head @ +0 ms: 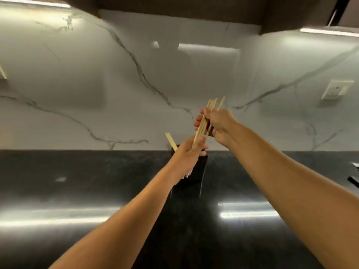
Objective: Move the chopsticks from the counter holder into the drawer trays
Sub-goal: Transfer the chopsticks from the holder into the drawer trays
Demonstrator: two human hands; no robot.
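Observation:
A bundle of pale wooden chopsticks (202, 127) is held slanted above the black holder (196, 173), which stands at the back of the dark counter. My right hand (217, 125) grips the upper part of the bundle. Lower down, my left hand (186, 154) is closed around the same sticks, right over the holder's mouth. Their thin tips (188, 174) show below my left hand. A couple of chopsticks (171, 141) still stand in the holder, leaning left. The holder's top is mostly hidden by my left hand. No drawer is in view.
The glossy black counter (77, 183) runs the full width, with a white marble backsplash (97, 84) behind. A wall socket (337, 91) sits at the right. Dark objects (354, 181) lie at the right counter edge. Dark cabinets (174, 8) hang overhead.

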